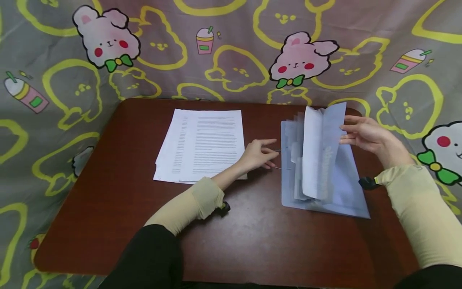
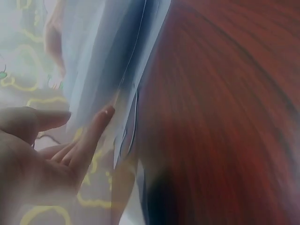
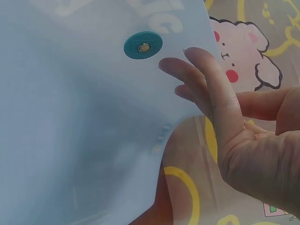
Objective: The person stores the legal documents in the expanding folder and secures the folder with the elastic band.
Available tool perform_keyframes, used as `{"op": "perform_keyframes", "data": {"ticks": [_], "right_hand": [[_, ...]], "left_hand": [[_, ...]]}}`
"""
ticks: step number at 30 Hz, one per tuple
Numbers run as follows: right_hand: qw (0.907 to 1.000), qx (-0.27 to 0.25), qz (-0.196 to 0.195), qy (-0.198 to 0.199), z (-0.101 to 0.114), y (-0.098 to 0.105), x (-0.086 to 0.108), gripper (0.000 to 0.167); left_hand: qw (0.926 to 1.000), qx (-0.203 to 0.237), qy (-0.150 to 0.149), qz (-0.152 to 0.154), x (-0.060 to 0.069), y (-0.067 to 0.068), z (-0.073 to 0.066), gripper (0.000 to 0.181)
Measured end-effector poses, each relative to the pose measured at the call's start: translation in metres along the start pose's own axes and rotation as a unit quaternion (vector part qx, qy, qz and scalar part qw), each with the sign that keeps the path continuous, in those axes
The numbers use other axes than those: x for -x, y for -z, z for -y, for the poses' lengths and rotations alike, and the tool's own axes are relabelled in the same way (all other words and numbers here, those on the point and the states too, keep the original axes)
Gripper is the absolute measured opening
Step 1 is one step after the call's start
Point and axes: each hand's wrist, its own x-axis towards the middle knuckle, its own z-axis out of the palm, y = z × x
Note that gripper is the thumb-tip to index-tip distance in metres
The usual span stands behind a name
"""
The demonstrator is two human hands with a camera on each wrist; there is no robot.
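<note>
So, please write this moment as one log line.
left hand: beside blue folder | right hand: at raised flap | papers: flat on table

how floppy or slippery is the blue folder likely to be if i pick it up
The folder is probably bendy, since its raised flap looks thin. Its smooth, plastic-looking surface may feel slippery. The inner sheets might splay, as their edges stand staggered.

Right hand's point(image 3: 234, 150) got its fingers loosely stretched over the edge of a pale blue folder point(image 3: 93, 117), tips just beside a round teal button point(image 3: 143, 45) with a metal centre. Can't tell if they're actually touching. Chunky whitish letters point(image 3: 161, 18) up top, bunny cloth point(image 3: 192, 140) behind, bit of reddish-brown table point(image 3: 159, 211) down low.
</note>
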Motion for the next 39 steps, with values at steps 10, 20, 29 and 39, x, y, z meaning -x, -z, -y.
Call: {"op": "perform_keyframes", "data": {"ticks": [10,20,29,39], "right_hand": [[1.0000,0.001,0.002,0.004,-0.001,0.001,-0.005,0.087],[1.0000,-0.004,0.005,0.004,0.003,0.005,-0.003,0.087],[0.9999,-0.008,0.004,0.005,0.006,0.002,-0.001,0.085],[0.9997,0.019,-0.001,0.011,0.005,0.000,0.000,0.084]], "left_hand": [[0.9819,-0.157,-0.019,-0.105,0.016,0.054,0.005,0.057],[0.9342,-0.296,0.025,-0.198,0.034,0.109,0.019,0.075],[0.9264,-0.283,0.123,-0.217,0.047,0.154,0.045,0.098],[0.9179,-0.307,0.158,-0.195,0.045,0.178,0.078,0.108]]}}
